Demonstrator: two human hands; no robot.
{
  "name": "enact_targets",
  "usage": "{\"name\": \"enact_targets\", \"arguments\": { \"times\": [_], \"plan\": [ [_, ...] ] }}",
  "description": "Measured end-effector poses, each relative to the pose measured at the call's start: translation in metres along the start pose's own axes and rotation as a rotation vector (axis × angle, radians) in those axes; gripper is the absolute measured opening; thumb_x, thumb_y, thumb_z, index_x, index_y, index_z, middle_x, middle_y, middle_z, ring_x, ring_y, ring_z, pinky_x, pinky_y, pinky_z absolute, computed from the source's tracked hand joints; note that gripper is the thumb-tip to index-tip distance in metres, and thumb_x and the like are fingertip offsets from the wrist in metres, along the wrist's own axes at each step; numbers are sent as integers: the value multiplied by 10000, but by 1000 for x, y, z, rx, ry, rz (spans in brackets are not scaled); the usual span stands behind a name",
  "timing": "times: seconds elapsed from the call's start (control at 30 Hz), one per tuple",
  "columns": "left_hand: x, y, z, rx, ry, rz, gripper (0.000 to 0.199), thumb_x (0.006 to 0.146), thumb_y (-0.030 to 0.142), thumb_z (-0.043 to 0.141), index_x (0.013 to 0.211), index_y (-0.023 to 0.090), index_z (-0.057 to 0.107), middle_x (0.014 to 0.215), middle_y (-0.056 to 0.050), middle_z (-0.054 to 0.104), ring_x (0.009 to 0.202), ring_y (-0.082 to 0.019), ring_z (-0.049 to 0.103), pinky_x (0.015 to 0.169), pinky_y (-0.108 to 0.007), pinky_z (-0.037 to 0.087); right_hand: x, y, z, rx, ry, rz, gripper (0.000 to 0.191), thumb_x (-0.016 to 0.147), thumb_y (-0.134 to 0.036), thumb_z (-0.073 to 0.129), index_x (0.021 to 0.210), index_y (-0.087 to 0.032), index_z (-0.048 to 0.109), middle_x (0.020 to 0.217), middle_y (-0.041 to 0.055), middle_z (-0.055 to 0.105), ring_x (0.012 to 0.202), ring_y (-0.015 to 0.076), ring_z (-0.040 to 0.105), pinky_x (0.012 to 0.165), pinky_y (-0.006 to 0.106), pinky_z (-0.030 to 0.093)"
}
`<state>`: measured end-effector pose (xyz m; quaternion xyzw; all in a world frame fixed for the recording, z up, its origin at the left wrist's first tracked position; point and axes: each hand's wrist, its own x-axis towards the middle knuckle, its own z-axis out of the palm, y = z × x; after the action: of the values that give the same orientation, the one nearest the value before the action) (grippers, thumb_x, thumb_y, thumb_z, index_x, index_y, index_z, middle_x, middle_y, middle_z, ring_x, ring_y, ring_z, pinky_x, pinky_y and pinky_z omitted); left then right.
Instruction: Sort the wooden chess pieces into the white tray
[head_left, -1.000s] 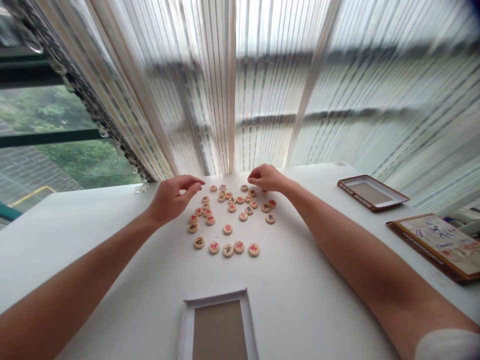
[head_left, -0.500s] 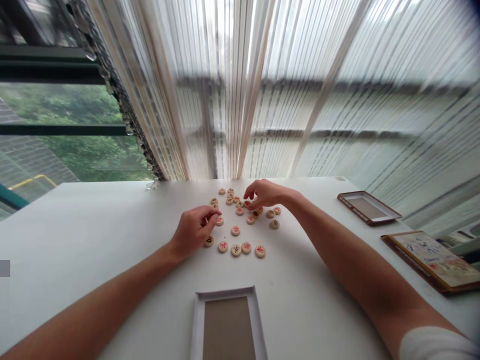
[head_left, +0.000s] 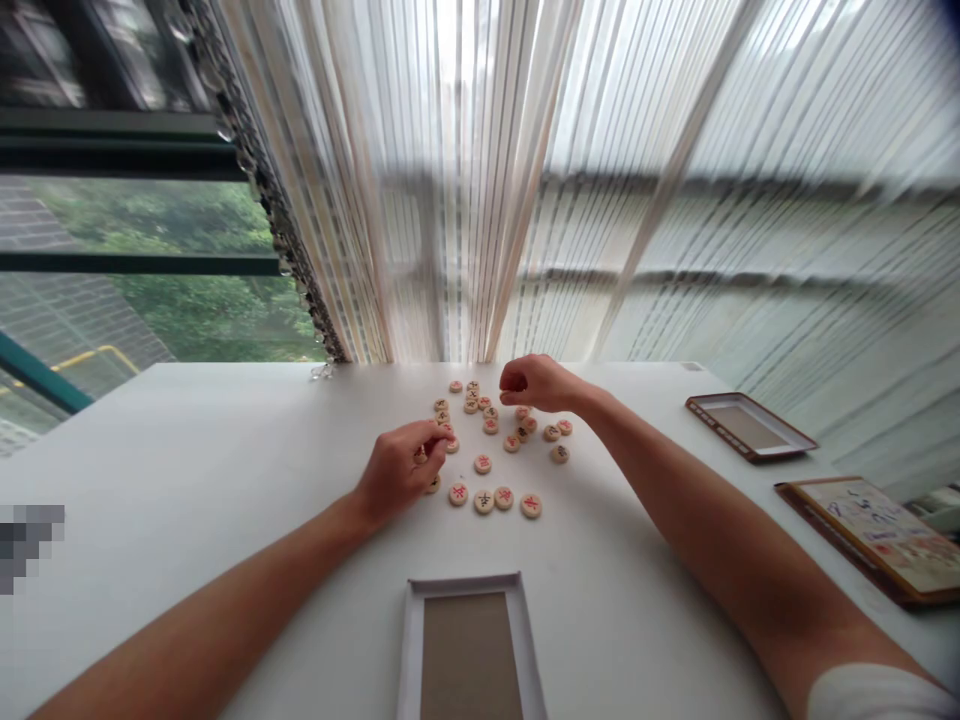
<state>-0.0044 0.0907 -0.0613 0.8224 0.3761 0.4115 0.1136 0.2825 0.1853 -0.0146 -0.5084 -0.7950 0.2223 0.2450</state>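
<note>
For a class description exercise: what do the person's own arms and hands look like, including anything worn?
Left hand and right hand are ungloved, with no watch or bracelet visible. The right forearm meets a plain white sleeve; the left forearm is bare, its sleeve, if any, out of view.

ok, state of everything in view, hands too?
Round pieces: scattered, clearly seen ones marked side up.
Left hand: fingers curled over pieces; grip unclear.
Right hand: fingers curled, near pieces; grip unclear.
White tray: open side up, partly out of frame.
Brown-edged tray: open side up.
Picture box: lying flat, picture up.
Curtain: drawn, left part of window uncovered.
</note>
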Motion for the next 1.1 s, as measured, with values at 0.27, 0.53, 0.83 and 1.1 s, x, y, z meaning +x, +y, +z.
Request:
{"name": "enact_targets", "arguments": {
  "times": [0.27,0.53,0.83,1.1],
  "plan": [
    [-2,-1,1,-62,3,14,198,973,233,570,940,206,763,822,-44,787,707,-170,710,744,-293,566,-8,-12,-40,523,411,31,423,747,-464,923,981,-154,754,948,111,815,870,230,797,882,391,665],
    [4,22,-27,-170,-30,13,228,980,294,607,935,157,784,714,-35,754,590,-135,629,619,-245,509,-61,-51,-9,828,251,145,543,577,-477,1042,920,-139,792,881,132,832,722,227,798,690,343,663],
    [-29,60,-37,-627,-144,-344,435,903,489,802,1136,126,741,832,-74,770,708,-170,695,632,-256,546,-118,-117,69,1040,98,177,478,607,-462,1027,888,-122,843,717,83,793,622,188,746,584,285,572],
    [-40,61,-23,-834,23,-442,334,870,410,853,980,99,802,832,-80,782,638,-129,654,611,-245,558,-129,-130,94,1096,195,174,410,659,-439,1006,938,-163,886,790,74,827,700,157,727,697,296,577]
  ]
}}
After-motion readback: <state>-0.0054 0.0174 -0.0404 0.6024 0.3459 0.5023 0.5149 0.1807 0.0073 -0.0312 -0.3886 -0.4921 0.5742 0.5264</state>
